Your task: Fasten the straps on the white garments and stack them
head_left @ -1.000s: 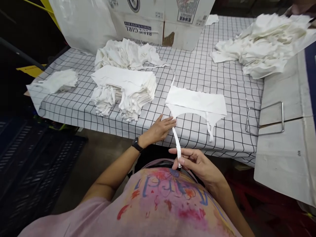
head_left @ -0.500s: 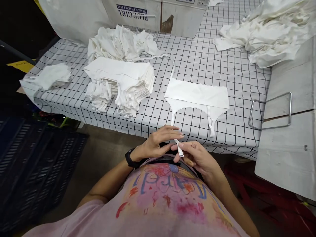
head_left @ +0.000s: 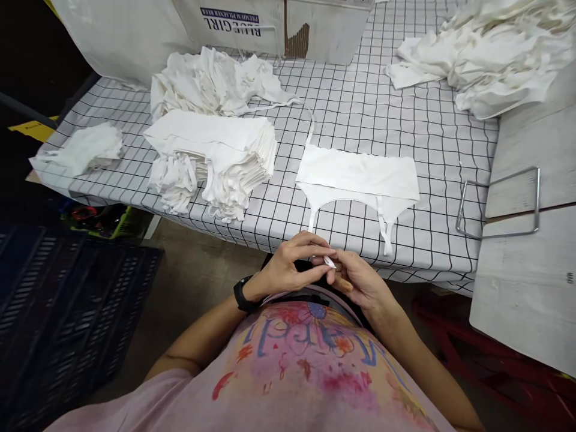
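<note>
A white strappy top [head_left: 357, 174], like a folded camisole, lies flat at the table's front edge. Its left strap [head_left: 312, 221] runs over the edge into my hands. My left hand [head_left: 299, 261], with a black watch on the wrist, pinches the strap's end between thumb and fingers. From the other side my right hand [head_left: 357, 279] closes on the same strap, and a small white tip pokes out between the two hands. The garment's other strap [head_left: 387, 237] rests loose on the cloth.
Left of the top sits a neat stack of folded white tops [head_left: 211, 135], with a loose white heap [head_left: 216, 81] behind it. More white garments [head_left: 490, 60] pile up at the far right. A metal wire frame [head_left: 497, 204] stands beside cardboard [head_left: 526, 282]. A carton [head_left: 315, 30] stands at the back.
My left thumb and fingers have closed over the strap's end, which stuck out further below my fingers before. The view has shifted slightly. The top lies as it did.
</note>
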Demonstrator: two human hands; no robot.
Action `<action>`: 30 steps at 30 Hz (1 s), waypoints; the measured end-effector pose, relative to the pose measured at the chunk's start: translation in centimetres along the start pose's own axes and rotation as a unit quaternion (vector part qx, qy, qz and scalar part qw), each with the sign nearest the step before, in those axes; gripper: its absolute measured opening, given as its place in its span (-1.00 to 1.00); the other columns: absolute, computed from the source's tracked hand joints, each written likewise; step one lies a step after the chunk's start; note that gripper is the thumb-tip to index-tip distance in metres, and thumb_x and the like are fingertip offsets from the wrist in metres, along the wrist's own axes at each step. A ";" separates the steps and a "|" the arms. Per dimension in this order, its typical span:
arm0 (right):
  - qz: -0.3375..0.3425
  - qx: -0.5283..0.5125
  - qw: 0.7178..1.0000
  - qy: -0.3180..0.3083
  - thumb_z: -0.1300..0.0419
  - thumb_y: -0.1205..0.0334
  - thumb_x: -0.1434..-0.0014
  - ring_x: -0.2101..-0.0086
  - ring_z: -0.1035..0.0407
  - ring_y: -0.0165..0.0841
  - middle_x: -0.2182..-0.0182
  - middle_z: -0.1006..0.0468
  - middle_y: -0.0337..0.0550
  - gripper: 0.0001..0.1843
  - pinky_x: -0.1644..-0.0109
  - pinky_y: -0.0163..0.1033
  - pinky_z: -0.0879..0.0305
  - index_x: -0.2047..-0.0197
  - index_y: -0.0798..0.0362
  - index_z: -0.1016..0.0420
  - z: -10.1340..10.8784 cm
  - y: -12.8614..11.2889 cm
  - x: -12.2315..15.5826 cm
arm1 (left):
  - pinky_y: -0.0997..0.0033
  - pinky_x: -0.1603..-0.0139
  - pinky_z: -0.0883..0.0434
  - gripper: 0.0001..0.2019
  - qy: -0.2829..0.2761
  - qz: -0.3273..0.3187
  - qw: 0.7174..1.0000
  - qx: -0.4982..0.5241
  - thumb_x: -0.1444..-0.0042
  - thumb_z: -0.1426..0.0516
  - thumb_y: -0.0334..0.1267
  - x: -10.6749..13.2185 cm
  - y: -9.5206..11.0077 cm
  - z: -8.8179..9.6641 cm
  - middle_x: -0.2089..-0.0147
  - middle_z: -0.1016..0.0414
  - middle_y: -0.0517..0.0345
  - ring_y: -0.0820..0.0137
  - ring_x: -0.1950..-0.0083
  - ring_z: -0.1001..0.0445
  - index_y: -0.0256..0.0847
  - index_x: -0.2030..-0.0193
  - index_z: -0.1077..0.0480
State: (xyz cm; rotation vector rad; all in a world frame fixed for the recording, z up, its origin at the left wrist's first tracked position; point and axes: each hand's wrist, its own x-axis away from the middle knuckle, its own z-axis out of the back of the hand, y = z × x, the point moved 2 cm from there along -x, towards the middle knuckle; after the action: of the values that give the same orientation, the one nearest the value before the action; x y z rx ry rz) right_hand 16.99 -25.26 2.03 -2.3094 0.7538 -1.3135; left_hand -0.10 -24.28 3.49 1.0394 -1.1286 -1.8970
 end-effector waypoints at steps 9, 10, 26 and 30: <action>0.035 0.089 0.995 0.021 -0.31 -0.21 -0.09 0.77 0.07 -0.58 0.69 -0.51 -0.14 -0.51 0.67 -0.37 0.26 0.39 0.12 -0.56 0.5 -0.1 -1.0 | 0.40 0.05 -0.58 -0.90 0.086 0.084 0.992 0.033 -0.26 -0.27 -0.32 -0.9 -1.5 -0.5 0.16 -0.71 0.03 0.37 0.12 -0.67 -0.20 0.20 -0.67; 0.071 0.118 0.989 0.056 -0.29 -0.22 -0.14 0.75 0.00 -0.56 0.67 -0.51 -0.14 -0.50 0.66 -0.36 0.17 0.39 0.12 -0.57 0.6 -0.2 -1.0 | 0.39 0.07 -0.58 -0.90 0.108 0.108 0.987 0.041 -0.25 -0.28 -0.29 -1.0 -1.8 -0.6 0.18 -0.71 0.03 0.36 0.13 -0.67 -0.20 0.22 -0.66; 0.268 0.110 0.933 0.213 -0.40 -0.09 -0.18 0.41 -0.40 -0.36 0.33 -0.66 -0.10 -0.64 0.34 -0.27 -0.35 0.18 0.04 -0.66 1.4 -2.5 -2.8 | 0.26 0.01 -0.57 -0.86 0.075 0.049 0.986 -0.144 -0.31 -0.19 -0.33 -5.1 -3.8 1.3 0.15 -0.69 0.02 0.29 0.11 -0.64 -0.22 0.15 -0.62; 0.236 0.105 0.939 0.228 -0.46 -0.10 -0.09 0.48 -0.33 -0.41 0.47 -0.61 -0.14 -0.60 0.42 -0.32 -0.25 0.24 0.09 -0.67 1.8 -3.8 -3.4 | 0.11 -0.12 -0.53 -0.79 0.010 -0.050 0.952 -0.301 -0.32 -0.16 -0.37 -9.4 -6.4 2.8 -0.05 -0.61 -0.08 0.18 -0.08 -0.53 -0.28 -0.03 -0.56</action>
State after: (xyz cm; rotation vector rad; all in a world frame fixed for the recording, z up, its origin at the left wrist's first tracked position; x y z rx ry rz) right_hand 18.09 -20.06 1.04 -1.5323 1.1589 -1.6069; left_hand 0.57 -12.83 1.15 0.7696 -0.4283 -2.1085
